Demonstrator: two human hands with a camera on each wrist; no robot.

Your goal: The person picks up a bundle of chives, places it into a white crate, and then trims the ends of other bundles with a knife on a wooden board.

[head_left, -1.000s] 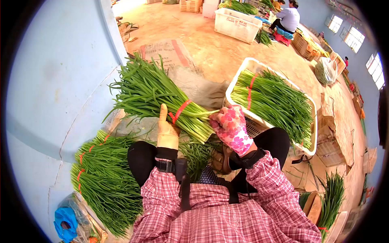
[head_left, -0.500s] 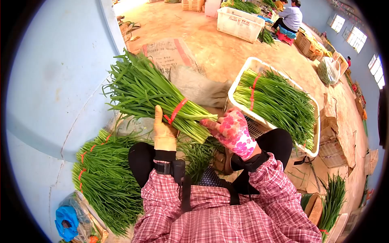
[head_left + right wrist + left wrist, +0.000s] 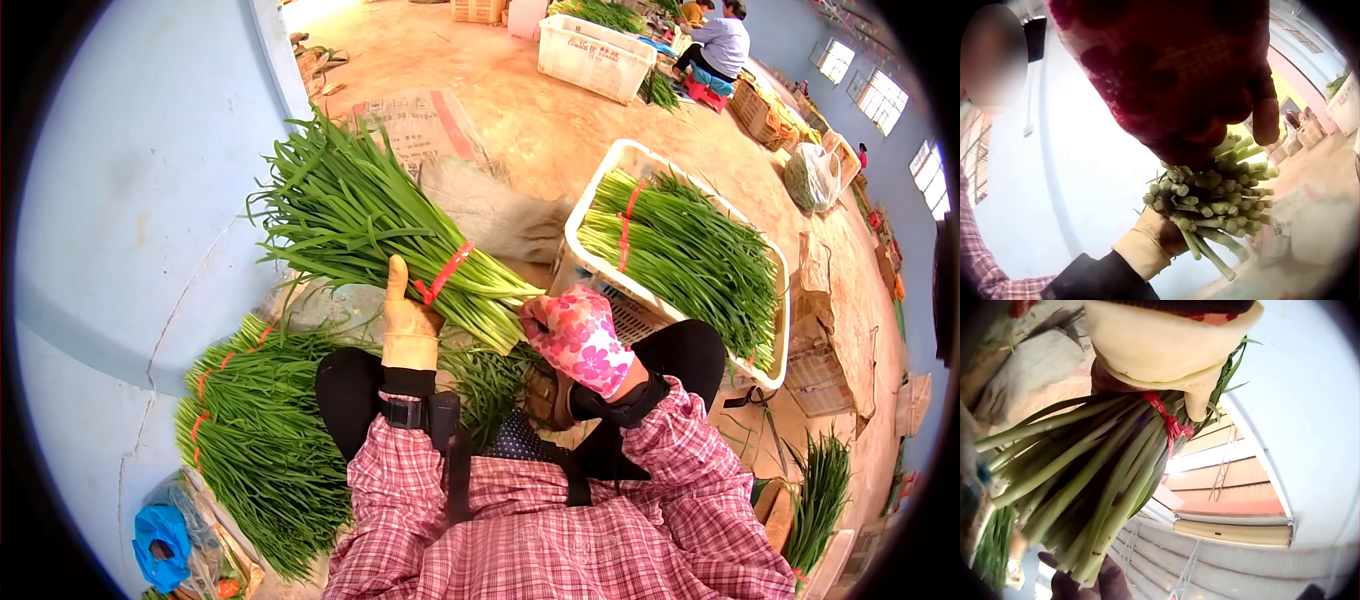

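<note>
A bunch of long green stalks (image 3: 350, 215), tied with a red band (image 3: 446, 272), lies slantwise across the left hand (image 3: 410, 325), which grips it from below with the thumb up beside the band. The right hand (image 3: 580, 338), in a pink flowered glove, has curled fingers that pinch stalk ends at the bunch's cut end. In the left wrist view the pale glove (image 3: 1166, 347) wraps the bunch (image 3: 1091, 469) by the knotted band (image 3: 1169, 419). In the right wrist view the flowered glove (image 3: 1179, 75) covers part of the cut ends (image 3: 1229, 200).
A white crate (image 3: 640, 290) of banded bunches stands at the right. More banded bunches (image 3: 265, 450) lie at the lower left beside the blue wall (image 3: 130, 200). Sacks (image 3: 490, 205) lie on the floor ahead. A seated person (image 3: 722, 45) and another crate (image 3: 595, 60) are farther off.
The right hand moved in over the cut ends, then drew back slightly to the right, its fingers now more curled. The left hand keeps its grip; the bunch has shifted slightly.
</note>
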